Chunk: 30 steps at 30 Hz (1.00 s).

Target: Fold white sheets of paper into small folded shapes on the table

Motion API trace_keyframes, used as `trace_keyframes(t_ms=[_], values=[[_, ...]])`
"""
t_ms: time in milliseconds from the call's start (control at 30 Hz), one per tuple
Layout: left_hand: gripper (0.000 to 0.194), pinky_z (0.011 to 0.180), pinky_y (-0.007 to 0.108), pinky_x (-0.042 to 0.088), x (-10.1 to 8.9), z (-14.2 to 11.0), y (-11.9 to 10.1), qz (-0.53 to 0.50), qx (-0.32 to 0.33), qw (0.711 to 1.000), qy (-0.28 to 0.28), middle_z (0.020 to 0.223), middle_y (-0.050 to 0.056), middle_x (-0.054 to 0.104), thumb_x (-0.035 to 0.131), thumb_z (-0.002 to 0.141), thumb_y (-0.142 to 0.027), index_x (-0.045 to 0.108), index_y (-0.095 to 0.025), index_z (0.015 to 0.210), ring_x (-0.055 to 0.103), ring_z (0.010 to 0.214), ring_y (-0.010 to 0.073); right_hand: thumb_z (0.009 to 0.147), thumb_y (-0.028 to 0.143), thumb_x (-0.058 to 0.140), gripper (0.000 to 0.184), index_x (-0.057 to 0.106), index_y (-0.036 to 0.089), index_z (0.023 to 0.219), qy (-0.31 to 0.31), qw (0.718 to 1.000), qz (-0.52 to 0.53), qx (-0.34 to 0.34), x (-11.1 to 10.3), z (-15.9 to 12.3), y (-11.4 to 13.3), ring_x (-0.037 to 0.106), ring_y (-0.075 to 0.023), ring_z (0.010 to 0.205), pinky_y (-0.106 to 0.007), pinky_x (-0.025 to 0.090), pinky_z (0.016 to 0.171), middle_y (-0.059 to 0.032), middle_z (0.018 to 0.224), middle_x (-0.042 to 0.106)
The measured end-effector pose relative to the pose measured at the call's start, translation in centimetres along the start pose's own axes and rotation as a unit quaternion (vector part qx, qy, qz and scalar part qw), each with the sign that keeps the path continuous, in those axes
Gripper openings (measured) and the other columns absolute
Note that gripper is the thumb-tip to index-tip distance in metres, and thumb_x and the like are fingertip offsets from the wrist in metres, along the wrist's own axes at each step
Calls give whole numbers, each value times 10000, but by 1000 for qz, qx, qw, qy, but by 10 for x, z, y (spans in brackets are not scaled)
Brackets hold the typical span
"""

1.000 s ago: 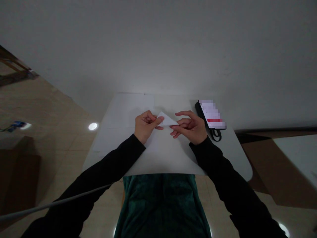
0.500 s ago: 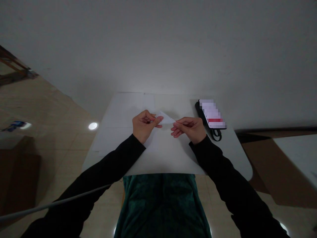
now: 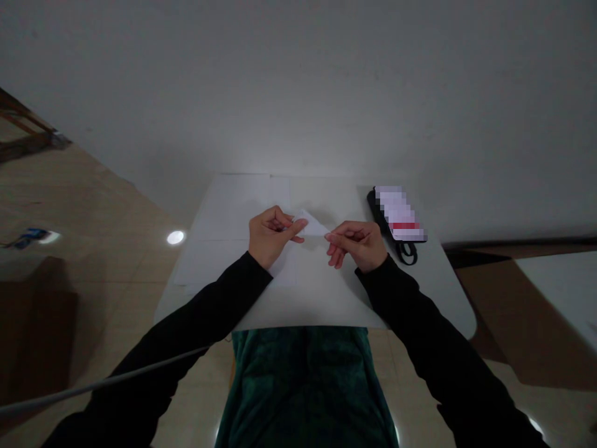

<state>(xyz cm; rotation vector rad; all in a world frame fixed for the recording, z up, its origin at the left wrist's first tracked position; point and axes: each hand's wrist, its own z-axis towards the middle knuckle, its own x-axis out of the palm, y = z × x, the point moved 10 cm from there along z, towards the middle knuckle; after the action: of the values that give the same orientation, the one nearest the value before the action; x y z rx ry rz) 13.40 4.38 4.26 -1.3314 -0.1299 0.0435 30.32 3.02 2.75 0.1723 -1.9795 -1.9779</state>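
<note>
A small folded piece of white paper (image 3: 313,223), roughly triangular, is held up over the table between both hands. My left hand (image 3: 271,236) is closed on its left part, thumb on top and fingers behind. With thumb and forefinger, my right hand (image 3: 358,244) pinches the pointed right corner; its other fingers hang curled below. The fingers hide parts of the paper's edges.
White sheets of paper (image 3: 214,218) lie on the left of the white table (image 3: 317,305). A phone (image 3: 400,214) with a lit, blurred screen rests on a black object with a strap loop at the right. A wall (image 3: 298,93) rises behind. A grey cable (image 3: 140,373) crosses my left sleeve.
The lower fingers of my right hand have shifted slightly down and right, and its pinch on the corner has dipped a little. My left hand stays nearly in place on the paper.
</note>
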Motion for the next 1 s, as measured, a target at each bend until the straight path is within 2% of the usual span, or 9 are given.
trace_keyframes(t_ms=[133,233,433,567,700,833,1000], values=[[418,463,227,591,8,-4,2,3,-6,999,37,672,10,662,819,608,-353,453,-156,559,631,533,105,670,425,762,318,661,129,728,49,998,-14,35,10,4,-11,692,-176,541,-248,571,437,-45,633,709],[388,479,239,596,19,-9,8,-1,-17,996,83,713,32,681,811,624,-348,482,-151,570,644,562,118,696,466,730,352,662,121,676,67,996,-38,46,16,4,-18,674,-160,496,-226,554,406,-42,576,689],[348,535,267,616,29,-6,22,-15,-61,986,152,663,-2,656,822,594,-371,561,-159,681,646,575,121,661,510,744,401,640,125,620,43,996,-41,68,14,1,-22,654,-162,435,-226,563,412,-26,483,650],[311,576,266,612,34,-5,29,9,-93,973,212,722,40,703,805,622,-382,664,-152,775,681,625,149,646,500,761,403,637,118,609,29,996,-42,68,11,1,-20,654,-169,430,-229,562,404,-34,472,644],[291,568,260,587,32,-5,27,41,-76,973,213,671,48,704,823,602,-370,656,-149,694,673,588,152,654,489,759,385,648,122,621,26,998,-35,55,12,1,-19,663,-171,448,-233,569,416,-36,489,652],[342,539,240,557,31,-4,25,34,-63,976,206,635,42,696,822,602,-370,551,-163,580,683,599,159,667,478,752,371,658,121,639,31,998,-24,51,13,1,-21,667,-169,456,-235,575,426,-37,506,662],[353,546,233,558,36,-6,33,6,-104,963,248,627,42,690,799,640,-380,534,-157,571,699,620,167,645,474,769,372,660,118,646,42,997,-12,60,16,0,-20,672,-175,466,-239,576,423,-39,536,677]])
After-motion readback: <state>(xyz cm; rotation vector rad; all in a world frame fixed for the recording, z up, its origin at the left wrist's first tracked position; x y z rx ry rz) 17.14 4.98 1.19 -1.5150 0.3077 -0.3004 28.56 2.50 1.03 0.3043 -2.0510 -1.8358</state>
